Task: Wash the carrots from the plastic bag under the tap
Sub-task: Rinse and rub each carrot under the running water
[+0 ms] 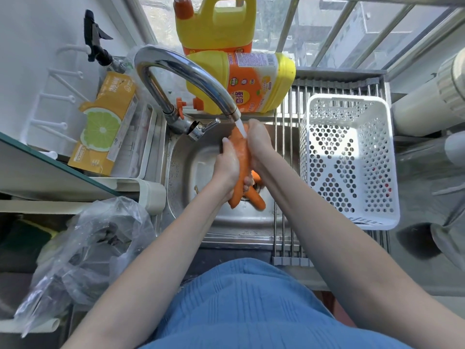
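The washing step is under way. A long carrot (242, 162) is held over the sink (191, 172), its far end right under the stream running from the tap (186, 79). The left hand (226, 167) wraps its fingers around the carrot from the left side, and the right hand (256, 144) closes on it from the right, near the far end where the water lands; both hands are gripping and seemingly rubbing it. At least one more carrot (256, 199) lies in the basin near the drain, just below the held one, and an orange patch behind the right wrist may be a third, though it is too hidden to be sure. The plastic bag (88, 248) sits crumpled on the near left counter, apart from the sink; whether any carrots remain in it cannot be made out. A white perforated basket (347, 159) stands on the rack to the right of the sink.

Next, the held carrot likely needs turning so the stream reaches its near end, then setting aside, probably in the basket, before picking up the one in the basin.
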### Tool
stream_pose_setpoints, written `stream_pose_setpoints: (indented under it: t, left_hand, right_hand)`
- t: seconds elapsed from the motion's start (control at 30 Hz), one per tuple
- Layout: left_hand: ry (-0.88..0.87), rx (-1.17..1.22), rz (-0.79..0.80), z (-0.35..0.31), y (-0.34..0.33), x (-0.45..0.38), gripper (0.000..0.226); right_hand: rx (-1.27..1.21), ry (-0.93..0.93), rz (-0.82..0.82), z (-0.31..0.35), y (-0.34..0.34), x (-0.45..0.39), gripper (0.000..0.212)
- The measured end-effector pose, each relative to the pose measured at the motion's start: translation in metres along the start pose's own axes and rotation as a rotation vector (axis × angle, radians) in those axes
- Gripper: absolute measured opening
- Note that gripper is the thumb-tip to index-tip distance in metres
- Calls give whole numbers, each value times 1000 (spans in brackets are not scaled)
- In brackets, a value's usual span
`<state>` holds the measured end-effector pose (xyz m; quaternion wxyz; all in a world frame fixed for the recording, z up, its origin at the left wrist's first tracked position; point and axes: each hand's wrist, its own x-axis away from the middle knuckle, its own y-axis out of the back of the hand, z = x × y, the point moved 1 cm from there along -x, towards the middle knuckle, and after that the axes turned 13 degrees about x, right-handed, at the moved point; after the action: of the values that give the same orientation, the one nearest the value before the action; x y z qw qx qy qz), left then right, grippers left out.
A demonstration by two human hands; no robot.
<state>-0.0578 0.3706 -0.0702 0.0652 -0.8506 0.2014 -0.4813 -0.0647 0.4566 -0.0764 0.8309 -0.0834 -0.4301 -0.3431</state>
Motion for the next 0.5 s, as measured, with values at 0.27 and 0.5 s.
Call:
stream_pose_setpoints:
  t: [0.27, 0.5]
  left_hand:
    - [340, 217, 402, -13, 22, -4, 64]
    - [268, 305, 547, -17, 30, 4, 36]
  right_hand:
    - [5, 156, 242, 2, 8, -1, 34]
    - [30, 94, 516, 22, 10, 17, 26]
